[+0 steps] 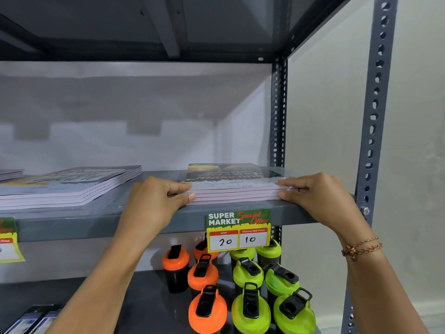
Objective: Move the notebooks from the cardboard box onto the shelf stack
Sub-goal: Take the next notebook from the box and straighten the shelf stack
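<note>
Grey slotted-steel shelving (375, 112) filled the view against a pale wall, its middle shelf (144, 225) running across at about chest height. On that shelf lay two stacks of notebooks: a broad, slightly fanned one at the left (69, 186), and a neater stack of notebooks (234, 186) at the right, sitting near the shelf's front edge above a supermarket price tag (238, 230). Below, on the lower shelf, stood a cluster of orange and green shaker bottles (240, 292).

The left hand (156, 201) was curled against the right stack's left end, thumb on top and fingers closed around its edge; the right hand (315, 194) gripped the opposite end the same way, a thread bracelet (361, 249) at its wrist. Both hands seemed to be holding the stack, squaring it or settling it in place.

No cardboard box was in view, so how many notebooks remained in it could not be told. Judging from the stacks already shelved, a good part of the work looked done; what was left was releasing this stack and fetching any more.
</note>
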The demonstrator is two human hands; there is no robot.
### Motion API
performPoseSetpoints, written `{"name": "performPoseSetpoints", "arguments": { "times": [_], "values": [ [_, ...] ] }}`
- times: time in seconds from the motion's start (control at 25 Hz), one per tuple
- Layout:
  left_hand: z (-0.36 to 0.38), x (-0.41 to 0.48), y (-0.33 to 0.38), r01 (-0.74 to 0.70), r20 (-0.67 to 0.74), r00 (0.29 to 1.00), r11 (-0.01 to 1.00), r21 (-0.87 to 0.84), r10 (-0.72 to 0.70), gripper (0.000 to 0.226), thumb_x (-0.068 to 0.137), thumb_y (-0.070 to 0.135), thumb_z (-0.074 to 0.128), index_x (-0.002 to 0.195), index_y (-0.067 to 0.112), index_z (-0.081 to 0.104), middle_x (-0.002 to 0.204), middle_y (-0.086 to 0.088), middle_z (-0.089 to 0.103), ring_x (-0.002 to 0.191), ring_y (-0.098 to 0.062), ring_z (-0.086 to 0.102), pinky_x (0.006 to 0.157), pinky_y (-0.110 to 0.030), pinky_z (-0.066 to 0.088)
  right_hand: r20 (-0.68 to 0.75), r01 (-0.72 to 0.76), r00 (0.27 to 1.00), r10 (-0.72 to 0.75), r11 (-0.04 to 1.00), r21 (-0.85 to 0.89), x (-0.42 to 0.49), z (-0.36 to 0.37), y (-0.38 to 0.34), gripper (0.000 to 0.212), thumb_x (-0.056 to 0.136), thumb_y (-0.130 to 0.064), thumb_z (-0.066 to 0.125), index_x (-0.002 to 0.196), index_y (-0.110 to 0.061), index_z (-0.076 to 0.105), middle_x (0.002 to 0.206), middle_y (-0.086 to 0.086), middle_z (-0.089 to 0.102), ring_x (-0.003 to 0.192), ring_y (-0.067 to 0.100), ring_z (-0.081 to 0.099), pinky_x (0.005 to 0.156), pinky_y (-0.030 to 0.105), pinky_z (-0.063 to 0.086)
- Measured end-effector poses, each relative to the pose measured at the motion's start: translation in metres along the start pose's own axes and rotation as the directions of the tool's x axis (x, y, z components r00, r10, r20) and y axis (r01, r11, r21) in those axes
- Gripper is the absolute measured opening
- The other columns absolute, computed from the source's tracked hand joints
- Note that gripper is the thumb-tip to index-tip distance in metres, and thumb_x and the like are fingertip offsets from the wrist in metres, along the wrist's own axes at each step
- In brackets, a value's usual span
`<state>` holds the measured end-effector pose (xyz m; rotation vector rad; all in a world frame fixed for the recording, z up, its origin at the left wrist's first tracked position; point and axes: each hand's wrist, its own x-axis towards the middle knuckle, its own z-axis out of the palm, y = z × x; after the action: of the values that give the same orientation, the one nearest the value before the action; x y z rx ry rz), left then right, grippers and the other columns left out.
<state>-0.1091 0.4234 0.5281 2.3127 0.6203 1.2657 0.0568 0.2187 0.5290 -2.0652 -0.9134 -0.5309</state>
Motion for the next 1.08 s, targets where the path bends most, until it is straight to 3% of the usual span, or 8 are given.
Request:
{"name": "performPoseSetpoints", "arguments": {
  "times": [0.2,0.36,0.72,0.84,1.0,1.08],
  "values": [
    [0.0013,0.0019,-0.0029,-0.001,-0.005,1.0,1.0,-0.016,0.001,0.03,0.084,0.026,0.068,0.112,0.017,0.071,0.117,0.0,0.072,0.114,-0.009,0.058,0.088,-0.012,0.033,-0.04,-0.007,0.999,0.009,0.999,0.039,0.0001,0.0034,0.0007,0.023,0.089,-0.026,0.062,0.11,-0.019,0.07,0.12,-0.004,0.069,0.112,0.006,0.056,0.079,0.006,0.031],
    [0.0028,0.0042,-0.0056,-0.008,-0.004,1.0,1.0,0.01,0.008,0.03,0.084,0.027,0.068,0.112,0.017,0.071,0.116,-0.002,0.072,0.119,-0.013,0.056,0.09,-0.016,0.035,-0.044,-0.02,0.999,0.022,0.999,0.045,0.0001,0.0049,0.0,0.024,0.089,-0.026,0.062,0.11,-0.019,0.071,0.119,-0.003,0.069,0.116,0.01,0.056,0.085,0.011,0.034],
    [-0.0002,0.0025,-0.0041,-0.043,0.026,0.999,0.998,0.051,0.042,0.033,0.084,0.025,0.068,0.116,0.015,0.068,0.123,0.001,0.068,0.12,-0.01,0.056,0.094,-0.014,0.034,-0.03,-0.022,0.999,0.022,1.0,0.005,-0.0015,0.0042,-0.0002,0.031,0.081,-0.029,0.072,0.11,-0.019,0.071,0.113,0.004,0.073,0.103,0.015,0.062,0.079,0.014,0.036],
    [0.0002,0.0005,-0.0034,-0.038,0.019,0.999,0.999,0.036,0.037,0.033,0.084,0.024,0.068,0.116,0.015,0.068,0.123,0.0,0.069,0.119,-0.01,0.057,0.09,-0.011,0.031,-0.032,-0.014,0.999,0.015,1.0,0.014,-0.0019,0.0053,-0.001,0.03,0.081,-0.027,0.072,0.109,-0.018,0.071,0.111,0.005,0.073,0.094,0.012,0.06,0.068,0.012,0.038],
    [0.0003,-0.0017,-0.0026,-0.032,0.016,0.999,0.999,0.033,0.032,0.033,0.085,0.023,0.067,0.116,0.014,0.068,0.123,-0.002,0.068,0.12,-0.012,0.057,0.097,-0.014,0.033,-0.013,-0.016,1.0,0.016,1.0,0.018,-0.0035,0.0037,-0.0014,0.031,0.082,-0.026,0.071,0.112,-0.017,0.07,0.098,0.001,0.075,0.08,0.006,0.054,0.073,0.009,0.037],
    [0.0001,-0.0045,0.0006,-0.048,0.01,0.999,0.998,0.048,0.048,0.036,0.085,0.026,0.066,0.12,0.015,0.065,0.127,-0.002,0.066,0.123,-0.013,0.055,0.101,-0.017,0.034,-0.021,-0.013,1.0,0.013,1.0,0.008,-0.005,0.0042,-0.0051,0.034,0.082,-0.027,0.071,0.114,-0.017,0.069,0.109,0.001,0.073,0.093,0.008,0.06,0.08,0.007,0.038]
  ]
}}
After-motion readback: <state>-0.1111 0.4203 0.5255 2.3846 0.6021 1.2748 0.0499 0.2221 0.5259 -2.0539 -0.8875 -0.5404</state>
